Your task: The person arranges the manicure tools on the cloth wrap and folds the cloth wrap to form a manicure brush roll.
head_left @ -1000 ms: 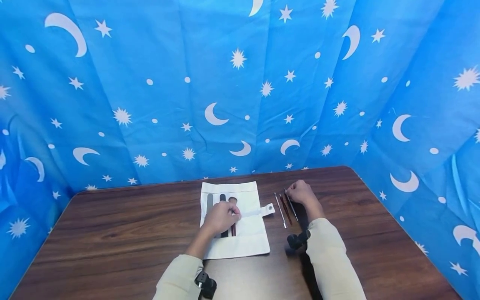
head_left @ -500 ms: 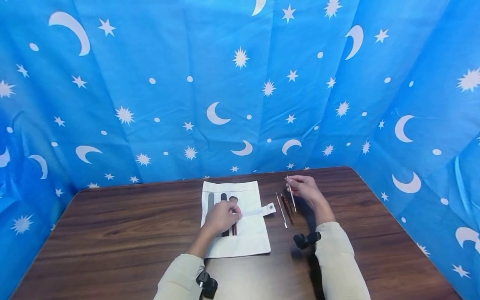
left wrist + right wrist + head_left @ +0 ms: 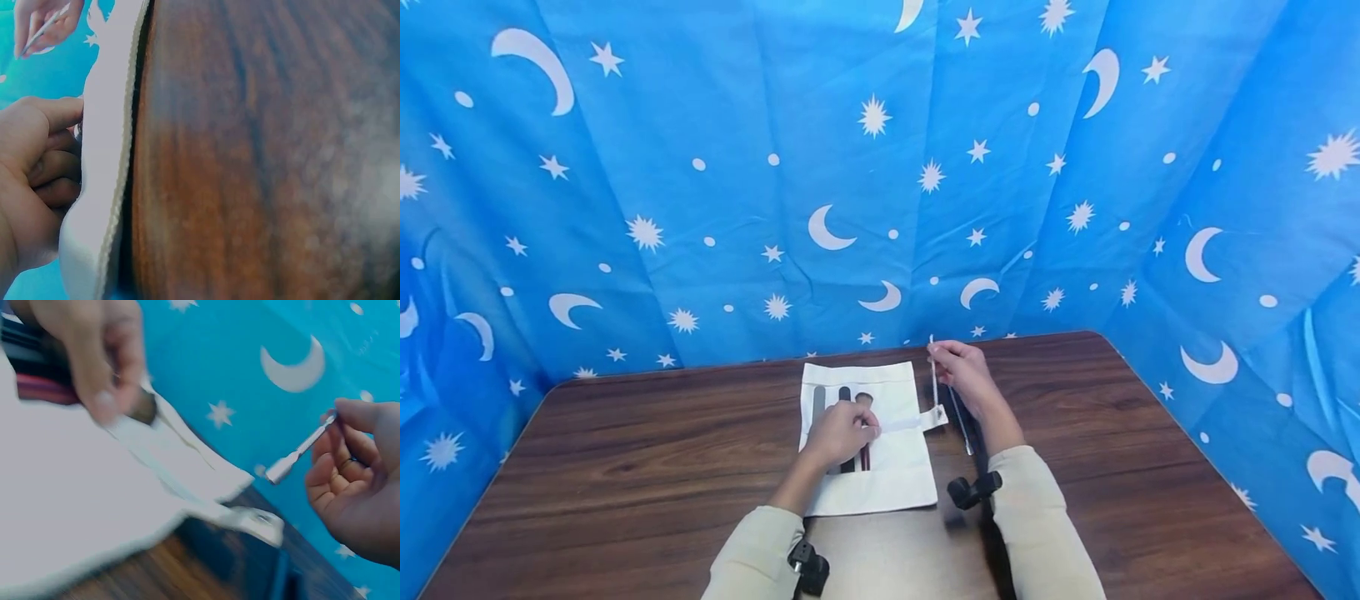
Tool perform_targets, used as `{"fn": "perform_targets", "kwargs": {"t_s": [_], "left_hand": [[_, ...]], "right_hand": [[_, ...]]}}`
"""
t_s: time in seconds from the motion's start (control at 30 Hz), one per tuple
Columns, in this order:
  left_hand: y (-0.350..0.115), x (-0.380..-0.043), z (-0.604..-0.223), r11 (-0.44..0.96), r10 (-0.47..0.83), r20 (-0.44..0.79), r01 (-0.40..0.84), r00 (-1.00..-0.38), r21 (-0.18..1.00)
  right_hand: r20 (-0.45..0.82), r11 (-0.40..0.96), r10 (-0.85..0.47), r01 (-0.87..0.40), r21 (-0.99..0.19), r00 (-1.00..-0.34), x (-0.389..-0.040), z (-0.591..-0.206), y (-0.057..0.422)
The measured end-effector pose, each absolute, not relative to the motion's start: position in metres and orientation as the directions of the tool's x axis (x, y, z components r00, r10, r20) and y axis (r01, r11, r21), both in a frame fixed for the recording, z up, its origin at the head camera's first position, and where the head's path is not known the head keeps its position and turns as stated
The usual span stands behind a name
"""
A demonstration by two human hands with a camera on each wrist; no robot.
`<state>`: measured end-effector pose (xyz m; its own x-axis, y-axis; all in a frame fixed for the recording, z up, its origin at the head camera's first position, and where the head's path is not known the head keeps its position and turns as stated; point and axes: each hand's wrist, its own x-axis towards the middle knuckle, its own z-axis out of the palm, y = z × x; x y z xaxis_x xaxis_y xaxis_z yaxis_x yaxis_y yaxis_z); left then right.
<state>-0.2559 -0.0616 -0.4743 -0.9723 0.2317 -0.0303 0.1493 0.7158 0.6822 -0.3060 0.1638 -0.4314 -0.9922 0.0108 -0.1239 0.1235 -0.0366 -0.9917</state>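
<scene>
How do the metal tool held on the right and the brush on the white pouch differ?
The metal tool is silver; the brush has a brown head.
The metal tool is raised in the right grip; the brush lies on the white pouch.
The metal tool's wider end is small and rigid-looking; the brush's head looks like a fuller tuft.
Both are handheld tools.

The left hand (image 3: 838, 435) hides the middle of the black strip (image 3: 845, 393)

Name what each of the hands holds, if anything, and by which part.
The right hand pinches a slim metal tool near one end, its broader end free. The left hand is at the white band; whether it grips it cannot be told.
</scene>
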Motion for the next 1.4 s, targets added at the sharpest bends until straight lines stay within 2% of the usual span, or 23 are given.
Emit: {"fn": "perform_targets", "kwargs": {"t_s": [0.3, 0.6, 1.23, 1.4], "left_hand": [[-0.062, -0.255, -0.473, 0.705, 0.249, -0.033, 0.157, -0.968, 0.692], [-0.06, -0.258, -0.473, 0.702, 0.259, -0.006, 0.184, -0.966, 0.688], [-0.062, -0.257, -0.476, 0.714, 0.244, -0.043, 0.15, -0.969, 0.684], [-0.062, -0.257, -0.476, 0.712, 0.249, -0.044, 0.152, -0.967, 0.686]], "right_hand": [[-0.147, -0.222, 0.081, 0.126, -0.967, -0.986, -0.308, -0.452, 0.121], [-0.109, -0.268, 0.213, 0.049, -0.962, -0.971, -0.309, -0.479, 0.107], [-0.084, -0.11, 0.153, 0.068, -0.992, -0.985, -0.31, -0.482, 0.098], [-0.107, -0.104, 0.159, 0.091, -0.99, -0.981, -0.311, -0.479, 0.097]]}}
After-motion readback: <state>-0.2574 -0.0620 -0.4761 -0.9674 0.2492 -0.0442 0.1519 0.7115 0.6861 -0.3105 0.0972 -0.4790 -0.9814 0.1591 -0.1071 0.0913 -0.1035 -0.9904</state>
